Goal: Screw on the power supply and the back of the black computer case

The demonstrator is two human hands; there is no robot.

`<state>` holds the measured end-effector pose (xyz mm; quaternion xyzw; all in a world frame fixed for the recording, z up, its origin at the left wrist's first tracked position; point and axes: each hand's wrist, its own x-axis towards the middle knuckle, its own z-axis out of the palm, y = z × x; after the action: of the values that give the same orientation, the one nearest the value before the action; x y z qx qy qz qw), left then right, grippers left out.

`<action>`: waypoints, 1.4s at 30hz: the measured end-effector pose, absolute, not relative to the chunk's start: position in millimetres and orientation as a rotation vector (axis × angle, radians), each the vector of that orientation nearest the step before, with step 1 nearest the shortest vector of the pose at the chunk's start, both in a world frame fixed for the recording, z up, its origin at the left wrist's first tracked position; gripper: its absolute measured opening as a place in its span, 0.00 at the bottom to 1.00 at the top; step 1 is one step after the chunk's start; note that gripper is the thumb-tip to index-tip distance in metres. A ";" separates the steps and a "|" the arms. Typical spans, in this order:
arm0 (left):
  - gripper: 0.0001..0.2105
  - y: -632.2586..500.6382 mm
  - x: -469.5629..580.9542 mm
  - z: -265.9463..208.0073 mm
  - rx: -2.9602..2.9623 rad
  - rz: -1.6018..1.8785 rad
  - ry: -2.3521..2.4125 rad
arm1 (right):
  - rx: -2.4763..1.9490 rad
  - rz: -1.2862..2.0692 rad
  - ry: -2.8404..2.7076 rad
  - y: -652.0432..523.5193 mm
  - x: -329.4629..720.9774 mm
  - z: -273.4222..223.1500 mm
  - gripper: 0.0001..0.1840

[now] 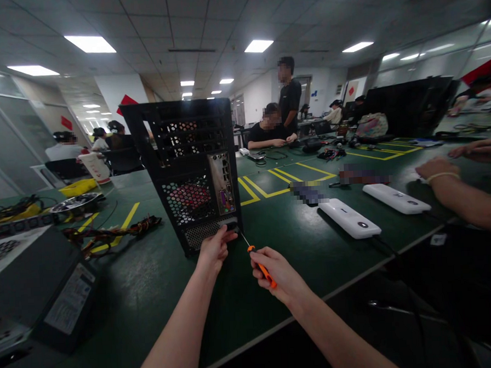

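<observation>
A black computer case [197, 167] stands upright on the green table, its rear panel with honeycomb vents and a metal port plate [221, 184] facing me. My left hand [213, 253] is at the lower right of this panel, fingers bent together against it beside a perforated grey plate [196, 234]. Whatever lies between those fingertips is too small to make out. In my right hand [277, 273] is a screwdriver [265, 272] with an orange and black handle. Its thin shaft points up and left, the tip close to the case's lower right corner and my left fingers.
A grey power supply box [41, 296] sits at near left, with a bundle of cables [112, 232] behind it. Two white devices [350, 218] [396, 198] lie to the right, near another person's hands [440, 171]. A paper cup [95, 167] stands at back left.
</observation>
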<state>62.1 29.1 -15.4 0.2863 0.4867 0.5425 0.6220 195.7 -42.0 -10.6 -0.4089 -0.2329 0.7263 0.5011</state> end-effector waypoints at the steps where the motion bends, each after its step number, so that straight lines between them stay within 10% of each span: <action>1: 0.11 29.5 62.0 -15.7 0.673 1.246 1.125 | -0.995 1.755 -0.569 -41.3 196.3 -11.5 0.08; 24: 0.17 33.7 59.6 -25.1 0.807 1.250 1.143 | -1.081 1.529 -0.749 -39.0 194.7 -18.5 0.10; 34: 0.19 34.8 57.7 -27.9 0.823 1.248 1.135 | -1.321 0.323 -1.605 -61.6 202.1 -9.4 0.16; 42: 0.18 31.1 60.6 -20.8 0.817 1.243 1.171 | -1.331 0.079 -1.750 -63.0 196.5 -12.3 0.10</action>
<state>60.6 31.1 -20.8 0.3502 0.5018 0.5329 0.5844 196.5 -63.0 -12.3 -0.5390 -0.7090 0.0321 0.4536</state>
